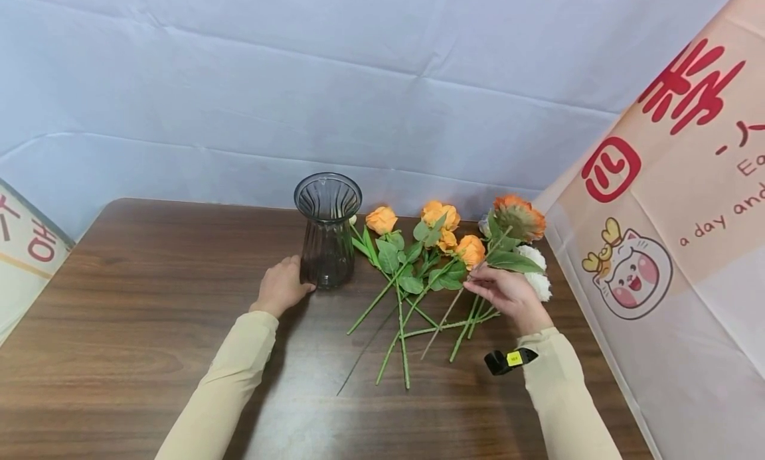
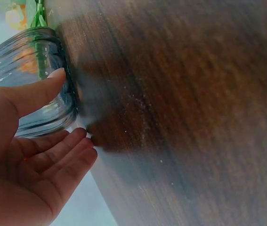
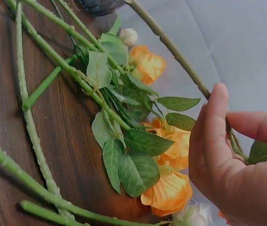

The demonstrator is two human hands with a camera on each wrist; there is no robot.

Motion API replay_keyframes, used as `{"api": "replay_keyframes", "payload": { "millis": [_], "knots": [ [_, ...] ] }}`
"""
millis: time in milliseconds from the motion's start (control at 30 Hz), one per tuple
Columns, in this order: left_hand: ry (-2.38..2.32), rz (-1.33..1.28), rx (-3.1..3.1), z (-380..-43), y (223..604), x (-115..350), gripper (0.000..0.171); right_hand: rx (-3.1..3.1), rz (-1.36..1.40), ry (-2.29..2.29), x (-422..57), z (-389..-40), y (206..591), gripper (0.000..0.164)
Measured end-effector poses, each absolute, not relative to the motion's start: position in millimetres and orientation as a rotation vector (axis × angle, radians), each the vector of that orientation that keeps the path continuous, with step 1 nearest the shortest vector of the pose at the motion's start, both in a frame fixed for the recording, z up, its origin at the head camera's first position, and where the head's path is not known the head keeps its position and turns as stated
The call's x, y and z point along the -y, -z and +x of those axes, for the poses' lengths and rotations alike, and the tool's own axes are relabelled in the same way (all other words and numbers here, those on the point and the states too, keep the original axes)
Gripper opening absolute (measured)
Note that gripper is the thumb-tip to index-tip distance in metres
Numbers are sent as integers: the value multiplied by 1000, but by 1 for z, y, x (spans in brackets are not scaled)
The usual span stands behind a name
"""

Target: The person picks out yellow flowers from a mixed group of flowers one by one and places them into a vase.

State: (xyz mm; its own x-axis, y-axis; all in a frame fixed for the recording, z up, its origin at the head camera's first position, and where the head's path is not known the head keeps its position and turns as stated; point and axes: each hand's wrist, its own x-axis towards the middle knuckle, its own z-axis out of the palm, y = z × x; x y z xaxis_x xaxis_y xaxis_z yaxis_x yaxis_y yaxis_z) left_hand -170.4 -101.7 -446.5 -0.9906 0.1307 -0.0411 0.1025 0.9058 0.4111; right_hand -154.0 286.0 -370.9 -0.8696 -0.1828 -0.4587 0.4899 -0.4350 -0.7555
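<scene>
A grey-tinted clear glass vase [image 1: 327, 247] stands upright near the table's back edge. My left hand [image 1: 281, 286] holds it low on its left side; in the left wrist view the thumb [image 2: 44, 94] lies across the glass [image 2: 48, 113] and the fingers lie along its other side. My right hand [image 1: 508, 291] pinches the brownish stem [image 3: 171, 44] of an artificial orange flower [image 1: 518, 218], raised a little above the other stems. Several artificial orange roses [image 1: 381, 220] with green stems lie crossed on the table right of the vase.
White flowers [image 1: 534, 274] lie by my right hand at the table's right edge. A thin dark stem [image 1: 364, 357] stretches toward the front of the brown wooden table [image 1: 149, 334]. A pale cloth [image 1: 239, 95] hangs behind, and a printed banner [image 1: 687, 247] borders the right side.
</scene>
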Motion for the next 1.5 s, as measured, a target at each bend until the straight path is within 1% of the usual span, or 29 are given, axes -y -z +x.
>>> {"api": "replay_keyframes", "payload": {
  "millis": [300, 667, 900, 1000, 1133, 1500],
  "knots": [
    [-651, 178, -2992, -169, 447, 102, 62, -1295, 408, 2377, -279, -148, 373, 26],
    [-636, 167, -2991, -169, 446, 102, 63, -1221, 404, 2438, -270, -143, 382, 23],
    [-640, 160, -2995, -170, 447, 103, 63, -1158, 311, 2475, -271, -142, 383, 12],
    [-638, 152, -2994, -170, 447, 103, 64, -1143, 344, 2489, -269, -143, 381, 14],
    [-636, 148, -2989, -170, 448, 102, 64, -1115, 375, 2503, -265, -143, 377, 22],
    [-653, 162, -2992, -170, 448, 102, 63, -1077, 340, 2546, -254, -146, 360, 24]
  ]
}}
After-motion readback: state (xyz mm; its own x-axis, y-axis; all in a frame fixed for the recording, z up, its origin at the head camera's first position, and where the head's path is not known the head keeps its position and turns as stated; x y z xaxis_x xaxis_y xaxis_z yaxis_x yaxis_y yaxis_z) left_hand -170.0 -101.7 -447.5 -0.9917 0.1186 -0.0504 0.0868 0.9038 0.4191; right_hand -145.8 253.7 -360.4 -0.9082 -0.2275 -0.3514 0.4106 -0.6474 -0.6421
